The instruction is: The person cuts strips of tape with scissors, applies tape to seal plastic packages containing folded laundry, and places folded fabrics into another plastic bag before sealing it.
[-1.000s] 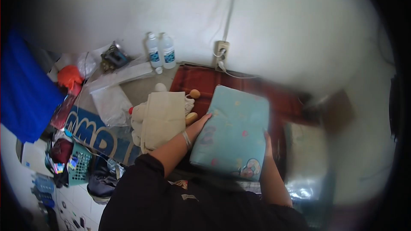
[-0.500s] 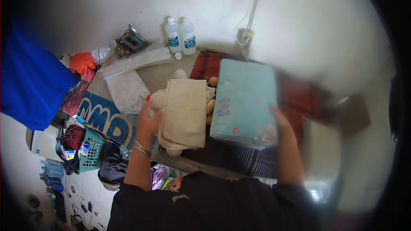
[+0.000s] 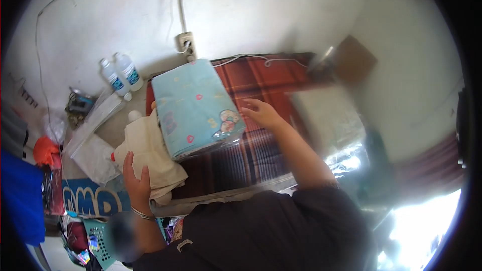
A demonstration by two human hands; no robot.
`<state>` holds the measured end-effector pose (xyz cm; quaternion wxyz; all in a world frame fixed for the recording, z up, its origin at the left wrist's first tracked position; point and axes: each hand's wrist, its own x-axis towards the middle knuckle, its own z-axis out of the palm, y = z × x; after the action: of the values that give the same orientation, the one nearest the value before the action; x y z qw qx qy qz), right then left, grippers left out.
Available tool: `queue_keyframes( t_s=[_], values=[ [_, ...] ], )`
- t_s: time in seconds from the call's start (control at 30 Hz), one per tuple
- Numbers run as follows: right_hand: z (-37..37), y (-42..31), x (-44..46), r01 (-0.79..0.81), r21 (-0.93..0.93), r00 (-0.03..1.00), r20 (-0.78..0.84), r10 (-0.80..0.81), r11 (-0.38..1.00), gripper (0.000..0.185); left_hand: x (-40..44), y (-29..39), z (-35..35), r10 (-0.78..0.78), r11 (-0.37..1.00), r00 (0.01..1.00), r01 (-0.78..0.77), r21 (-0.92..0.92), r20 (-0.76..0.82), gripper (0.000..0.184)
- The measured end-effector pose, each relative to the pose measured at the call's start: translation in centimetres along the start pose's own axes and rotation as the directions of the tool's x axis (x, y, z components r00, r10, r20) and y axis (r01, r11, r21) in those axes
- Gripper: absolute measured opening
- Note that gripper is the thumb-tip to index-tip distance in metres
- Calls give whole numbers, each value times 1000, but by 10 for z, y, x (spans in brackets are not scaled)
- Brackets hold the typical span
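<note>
A light blue folded bundle with hearts and cartoon prints (image 3: 198, 105) lies on a red and black plaid cloth (image 3: 256, 88). To its left is folded cream cloth (image 3: 145, 145), with a white rounded item (image 3: 134, 116) behind it. My left hand (image 3: 137, 178) is raised over the cream cloth's near left part, fingers apart, holding nothing. My right hand (image 3: 261, 113) hovers just right of the blue bundle over the plaid cloth, fingers spread and holding nothing.
Two clear bottles (image 3: 121, 75) stand by the wall near a power socket (image 3: 187, 45). Clear plastic packaging (image 3: 95, 158) lies at the left, a plastic-wrapped pale stack (image 3: 329, 115) at the right. A green basket (image 3: 100, 243) and blue cloth (image 3: 21, 195) are at lower left.
The view has turned to the right. My right hand has let go of the blue bundle, which now rests slightly tilted beside and partly against the cream cloth. My left hand is off it too.
</note>
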<state>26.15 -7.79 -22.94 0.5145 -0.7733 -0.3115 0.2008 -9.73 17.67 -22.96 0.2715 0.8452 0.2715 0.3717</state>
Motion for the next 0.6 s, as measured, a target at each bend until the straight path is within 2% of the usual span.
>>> queue_keyframes(
  t_s=[0.07, 0.1, 0.13, 0.17, 0.2, 0.27, 0.3, 0.37, 0.4, 0.43, 0.5, 0.53, 0.6],
  values=[
    [-58, -6, -63, -98, -85, 980, -181, 81, 992, 47, 1, 26, 16, 86, 996, 996, -86, -12, 12, 50],
    [-87, -6, -95, -137, -187, 929, -366, 60, 973, 41, 1, 41, 26, 118, 991, 992, -114, -74, 52, 47],
    [-121, 20, -125, -205, -220, 828, -559, 49, 954, 40, -1, 59, 37, 150, 982, 985, -137, -133, 89, 45],
    [-162, 56, -153, -267, -318, 735, -678, -21, 910, 39, -3, 83, 52, 143, 971, 982, -115, -209, 122, 41],
    [-201, 82, -182, -356, -321, 641, -767, -21, 877, 40, -6, 101, 68, 187, 960, 963, -138, -242, 193, 38],
    [-260, 127, -240, -607, -400, 470, -877, -96, 686, 49, -12, 136, 106, 315, 912, 884, -181, -368, 345, 34],
    [-273, 143, -258, -611, -393, 459, -883, -98, 687, 49, -18, 154, 129, 399, 869, 816, -190, -457, 418, 32],
    [-298, 183, -284, -754, -183, 437, -857, 274, 631, 61, -38, 177, 182, 436, 845, 651, -58, -532, 622, 34],
    [-318, 234, -291, -641, -211, 567, -778, 270, 738, 73, -51, 185, 212, 362, 854, 526, 145, -500, 770, 34],
    [-322, 241, -293, -642, -197, 593, -741, 317, 741, 75, -60, 205, 235, 335, 841, 382, 291, -456, 861, 36],
    [-324, 257, -295, -645, -180, 627, -680, 380, 742, 80, -82, 231, 288, 298, 868, 181, 358, -345, 937, 43],
    [-326, 266, -297, -645, -177, 636, -663, 395, 743, 82, -89, 257, 303, 293, 871, 173, 358, -337, 940, 43],
    [-328, 274, -304, -670, -152, 607, -675, 419, 726, 82, -108, 300, 327, 38, 880, -49, 475, -10, 998, 47]
  ],
)
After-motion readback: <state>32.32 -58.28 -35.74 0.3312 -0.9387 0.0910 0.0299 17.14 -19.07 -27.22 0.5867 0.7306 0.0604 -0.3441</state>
